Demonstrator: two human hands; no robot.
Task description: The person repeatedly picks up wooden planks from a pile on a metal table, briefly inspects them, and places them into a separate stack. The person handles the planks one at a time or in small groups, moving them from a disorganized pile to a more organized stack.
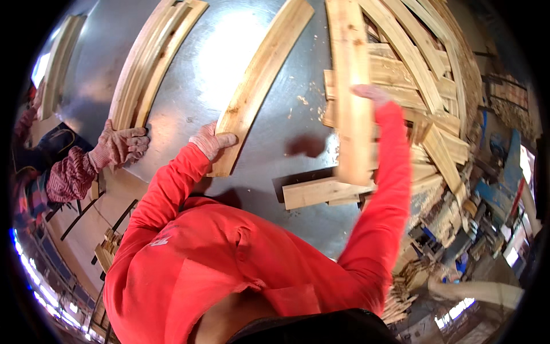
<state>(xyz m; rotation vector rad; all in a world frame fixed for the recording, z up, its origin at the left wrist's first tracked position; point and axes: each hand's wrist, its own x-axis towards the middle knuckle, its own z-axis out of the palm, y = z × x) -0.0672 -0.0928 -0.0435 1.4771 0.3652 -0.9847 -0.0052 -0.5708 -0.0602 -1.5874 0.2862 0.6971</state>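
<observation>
Head view shows me a shiny metal counter [229, 63] with wooden boards spread over it. My left hand [211, 140], in a knit work glove, is clamped on the near end of a pale board [260, 80] that lies flat on the metal and runs away from me; gripping the end like that looks meant to steady or steer it along its length. My right hand [369, 92] is raised, fingers curled round the edge of a second board [352, 92] that stands nearly upright, tilted off the surface, its lower end close to a short plank [321, 192] lying crosswise. Behind it sits a rough stack of boards [424, 86], piled criss-cross. Off to my left, a co-worker's gloved hand [120, 144] presses against the end of a bundle of boards [152, 63], apart from my own boards, probably squaring them up.
</observation>
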